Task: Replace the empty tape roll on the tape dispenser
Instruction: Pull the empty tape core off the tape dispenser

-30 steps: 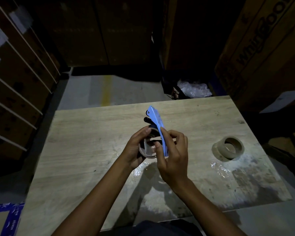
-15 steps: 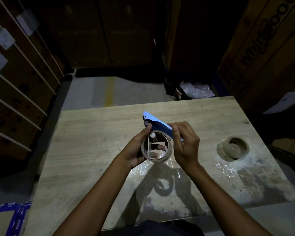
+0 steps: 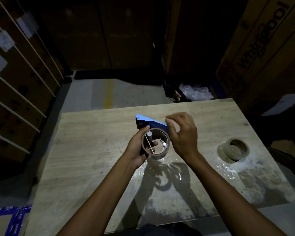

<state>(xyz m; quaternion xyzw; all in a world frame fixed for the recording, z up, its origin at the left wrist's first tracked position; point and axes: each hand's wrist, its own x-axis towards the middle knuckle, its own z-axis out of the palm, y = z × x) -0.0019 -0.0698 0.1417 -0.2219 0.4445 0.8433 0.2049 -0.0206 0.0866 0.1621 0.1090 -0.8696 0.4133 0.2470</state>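
Observation:
Above the middle of the wooden table [image 3: 92, 150] I hold a blue tape dispenser [image 3: 146, 122] on its side. A brown cardboard roll [image 3: 157, 155] sits around its spindle, open end facing me. My left hand [image 3: 136, 149] grips the dispenser and roll from the left, thumb on the roll's rim. My right hand [image 3: 182, 133] hovers at the right, fingers curled, fingertips pinched near the blue plate; whether they touch it is unclear. A second tape roll [image 3: 235, 150] lies flat on the table to the right.
Scraps of clear film [image 3: 226, 169] lie on the table near the second roll and below my hands. Large cardboard boxes [image 3: 262, 48] stand on the right, strapped boxes [image 3: 15, 82] on the left. A bin with plastic wrap [image 3: 194, 92] stands behind the table.
The dispenser has turned from upright to lying on its side, the roll's opening now facing me. My right hand has let go of the blue plate's side and lifted to its right end.

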